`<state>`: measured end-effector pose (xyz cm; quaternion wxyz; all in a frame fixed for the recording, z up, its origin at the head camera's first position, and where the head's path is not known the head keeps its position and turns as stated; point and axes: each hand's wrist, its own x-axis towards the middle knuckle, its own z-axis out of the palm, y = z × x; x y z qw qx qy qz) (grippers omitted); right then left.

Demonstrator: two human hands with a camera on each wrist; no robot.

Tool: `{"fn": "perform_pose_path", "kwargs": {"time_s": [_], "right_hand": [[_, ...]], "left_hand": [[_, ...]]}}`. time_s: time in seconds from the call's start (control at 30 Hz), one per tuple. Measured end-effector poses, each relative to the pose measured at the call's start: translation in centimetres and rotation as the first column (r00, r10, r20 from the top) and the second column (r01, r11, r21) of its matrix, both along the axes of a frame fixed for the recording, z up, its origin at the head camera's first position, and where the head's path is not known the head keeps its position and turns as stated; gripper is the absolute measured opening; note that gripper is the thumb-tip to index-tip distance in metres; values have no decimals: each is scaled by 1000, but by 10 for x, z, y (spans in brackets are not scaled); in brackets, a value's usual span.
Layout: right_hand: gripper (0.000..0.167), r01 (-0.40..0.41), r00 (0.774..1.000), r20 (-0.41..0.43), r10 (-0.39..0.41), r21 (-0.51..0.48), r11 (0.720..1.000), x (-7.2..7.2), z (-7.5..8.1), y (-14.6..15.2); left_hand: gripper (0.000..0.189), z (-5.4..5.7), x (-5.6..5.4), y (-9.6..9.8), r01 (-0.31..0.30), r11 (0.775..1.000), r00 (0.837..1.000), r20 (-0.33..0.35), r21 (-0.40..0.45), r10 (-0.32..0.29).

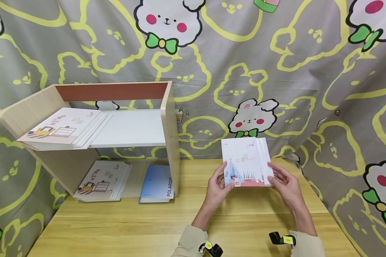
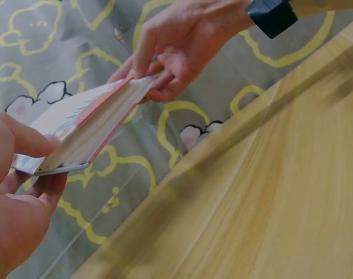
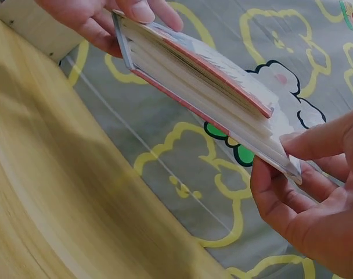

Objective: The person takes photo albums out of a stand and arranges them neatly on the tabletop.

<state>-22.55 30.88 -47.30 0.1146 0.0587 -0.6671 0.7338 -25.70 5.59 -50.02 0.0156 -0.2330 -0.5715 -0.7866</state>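
A white hardcover photo album [image 1: 244, 153], its cover printed with a blue tent and a pink floor, is held up over the back of the wooden table. My left hand [image 1: 216, 184] grips its left side, thumb on the cover and fingers underneath. At the opposite side my right hand [image 1: 284, 184] pinches the edge between thumb and fingers. A glossy pale strip shows beside the cover there, under the right thumb [image 3: 307, 142]. In the left wrist view, the page block [image 2: 89, 136] shows between the two covers.
On the left stands a two-level wooden shelf [image 1: 170, 142]. Its upper level bears white picture-covered albums [image 1: 64, 125]; similar ones [image 1: 101, 180] lean below, near a blue POLAROID album [image 1: 157, 182]. A patterned curtain [image 1: 199, 103] hangs behind the table [image 1: 132, 228].
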Motion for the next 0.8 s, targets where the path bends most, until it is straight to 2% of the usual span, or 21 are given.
{"fn": "perform_pose_path", "kwargs": {"time_s": [0.13,0.33,0.67,0.8], "right_hand": [[52,22,1000,17,-22,-5,1000,-2,-3,-1],[49,70,996,58,-71,27,997,-3,-4,-2],[52,85,992,91,-89,50,995,-4,-10,0],[51,103,988,111,-108,47,994,-5,-12,0]], "left_hand": [[83,-3,-2,0,3,1000,1000,29,0,-3],[84,-8,-5,1,-2,1000,999,33,-6,2],[82,-15,-5,1,22,1000,998,65,-14,-21],[81,-18,-5,3,14,1000,995,96,-15,-12]]}}
